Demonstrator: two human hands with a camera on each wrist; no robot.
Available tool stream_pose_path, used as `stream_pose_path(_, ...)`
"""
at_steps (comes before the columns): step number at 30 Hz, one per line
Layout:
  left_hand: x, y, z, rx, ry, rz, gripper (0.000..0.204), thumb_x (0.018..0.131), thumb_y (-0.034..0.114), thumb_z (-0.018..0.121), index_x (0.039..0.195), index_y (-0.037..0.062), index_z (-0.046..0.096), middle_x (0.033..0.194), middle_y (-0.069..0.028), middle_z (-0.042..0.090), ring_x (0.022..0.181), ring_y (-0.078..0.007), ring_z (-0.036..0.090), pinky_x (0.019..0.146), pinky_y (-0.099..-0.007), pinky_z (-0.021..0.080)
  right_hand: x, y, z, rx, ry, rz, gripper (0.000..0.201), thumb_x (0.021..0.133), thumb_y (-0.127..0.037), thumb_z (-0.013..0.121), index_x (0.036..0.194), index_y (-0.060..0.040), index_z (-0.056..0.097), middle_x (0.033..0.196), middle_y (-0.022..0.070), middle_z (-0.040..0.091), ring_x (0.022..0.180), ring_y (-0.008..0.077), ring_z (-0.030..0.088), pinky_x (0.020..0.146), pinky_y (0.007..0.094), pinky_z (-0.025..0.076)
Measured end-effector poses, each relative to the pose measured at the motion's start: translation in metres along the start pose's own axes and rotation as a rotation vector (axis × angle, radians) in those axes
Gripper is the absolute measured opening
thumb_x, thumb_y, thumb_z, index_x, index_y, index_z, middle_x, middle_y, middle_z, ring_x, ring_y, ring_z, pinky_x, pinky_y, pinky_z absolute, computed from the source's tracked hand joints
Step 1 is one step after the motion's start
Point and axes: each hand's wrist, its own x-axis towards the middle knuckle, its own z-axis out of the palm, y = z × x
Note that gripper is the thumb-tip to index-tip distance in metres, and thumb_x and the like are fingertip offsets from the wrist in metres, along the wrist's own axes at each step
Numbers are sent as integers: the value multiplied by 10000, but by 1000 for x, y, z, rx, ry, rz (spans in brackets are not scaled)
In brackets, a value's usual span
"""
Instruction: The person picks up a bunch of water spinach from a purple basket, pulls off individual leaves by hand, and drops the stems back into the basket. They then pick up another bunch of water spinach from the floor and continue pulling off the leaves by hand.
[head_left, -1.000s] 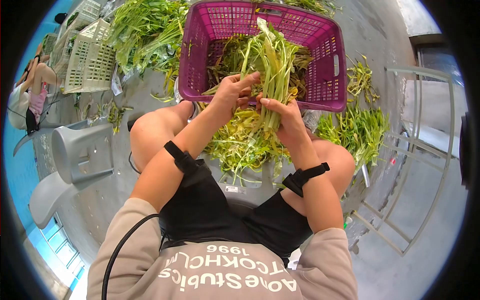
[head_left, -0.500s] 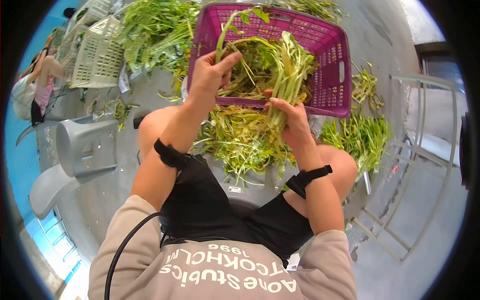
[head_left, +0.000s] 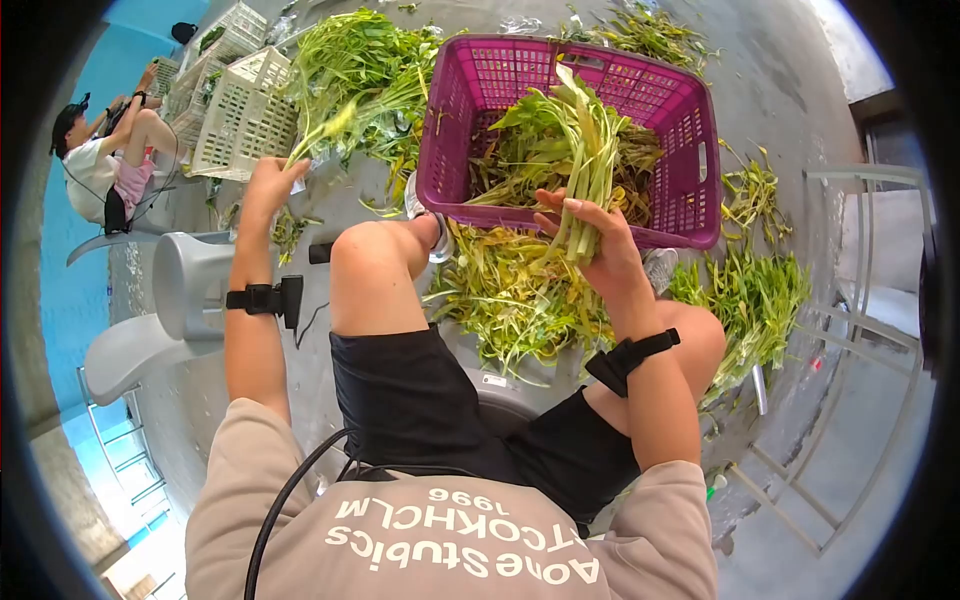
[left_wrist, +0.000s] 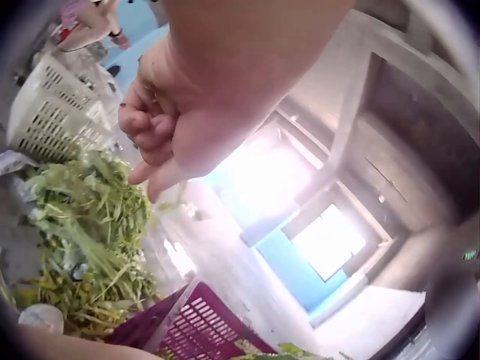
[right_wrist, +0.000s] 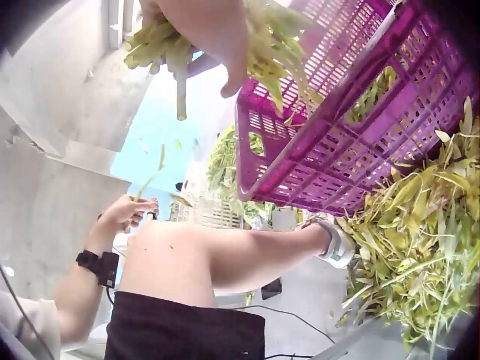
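Out to the left, clear of the crate, my left hand [head_left: 268, 186] pinches a single leafy stem [head_left: 318, 137] with a yellowish, blurred tip. In the left wrist view the fingers [left_wrist: 154, 133] are curled, and little of the stem shows. My right hand [head_left: 612, 252] holds a bunch of long-stemmed leafy greens [head_left: 588, 150], thumb across the stalks, over the near rim of a purple crate [head_left: 450, 130]. Cut stalk ends [right_wrist: 161, 49] stick out of that hand in the right wrist view. Wilted greens [head_left: 500, 165] lie inside the crate.
Yellowed leaves [head_left: 520, 300] are heaped on the floor between my feet. Green piles lie at the back left [head_left: 350, 60] and right [head_left: 750, 300]. A pale crate [head_left: 245, 120], a grey chair [head_left: 185, 285] and a seated person [head_left: 105, 165] are on the left; a metal frame [head_left: 865, 330] stands right.
My left hand has drawn a stem away from the bunch and swung it far left, past my knee. The right hand keeps its hold on the bunch over the crate's near side.
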Motion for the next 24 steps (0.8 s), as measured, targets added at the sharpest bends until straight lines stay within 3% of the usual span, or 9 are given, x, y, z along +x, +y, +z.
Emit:
stream_pose_path(2,-11,27,5,-172,-56,-126,393,896,389,694,944,2,737,551,-2,511,467,-116,467,460,-309,359,-1,0,0,119,-88,-3,199,906,-84,614,1061,34,651,1085,147,656,1251,299,552,1103,511,426)
stream_pose_path(4,-27,64,13,-664,-189,-94,398,966,422,617,970,40,728,563,73,381,465,-53,381,446,-242,288,-3,1,0,165,-100,-9,188,898,-81,627,1047,32,650,1066,147,667,1245,300,558,1091,502,438)
stream_pose_path(6,-32,105,28,-863,-265,58,391,993,405,582,1006,35,707,576,75,388,460,-45,380,433,-230,300,-5,-4,1,237,-115,-47,145,906,-67,621,1014,23,657,1035,130,678,1266,298,540,1089,510,443)
stream_pose_path(9,-57,187,50,-977,-397,139,390,993,399,583,992,30,707,588,44,466,460,-57,413,432,-230,328,-8,-13,3,259,-108,-140,157,909,-65,614,1040,14,648,1016,106,674,1281,299,527,1092,510,439)
stream_pose_path(10,-65,211,61,-1032,-468,128,390,992,397,584,992,26,705,594,32,491,459,-62,423,433,-229,339,-11,-18,2,251,-109,-155,222,919,-66,591,1134,-23,619,1001,90,672,1304,298,505,1118,529,400)
stream_pose_path(13,-91,262,103,-1179,-614,185,278,1005,273,581,1011,19,694,608,26,510,467,-63,434,440,-236,330,-16,-28,-1,296,-165,-194,296,925,-65,571,1221,-74,575,1002,81,670,1331,297,477,1146,552,347)
stream_pose_path(19,-121,281,154,-1442,-770,99,250,954,249,651,1012,13,709,648,28,578,475,-46,433,451,-207,350,-20,-31,-12,244,-25,-215,370,914,-49,581,1280,-98,545,1022,78,680,1312,287,502,1134,557,351)
stream_pose_path(22,-129,278,163,-1280,-860,225,259,874,244,752,982,8,743,742,-11,659,498,-16,440,427,-193,319,-21,-27,-12,179,134,-209,394,888,-45,629,1270,-54,531,1012,86,690,1206,281,587,1011,420,494)
stream_pose_path(24,-128,284,167,-1287,-867,207,272,859,244,768,988,6,742,735,-12,663,496,-18,453,426,-192,321,-16,-24,-16,153,145,-196,396,880,-51,641,1260,-44,530,1019,93,688,1180,273,598,992,407,504)
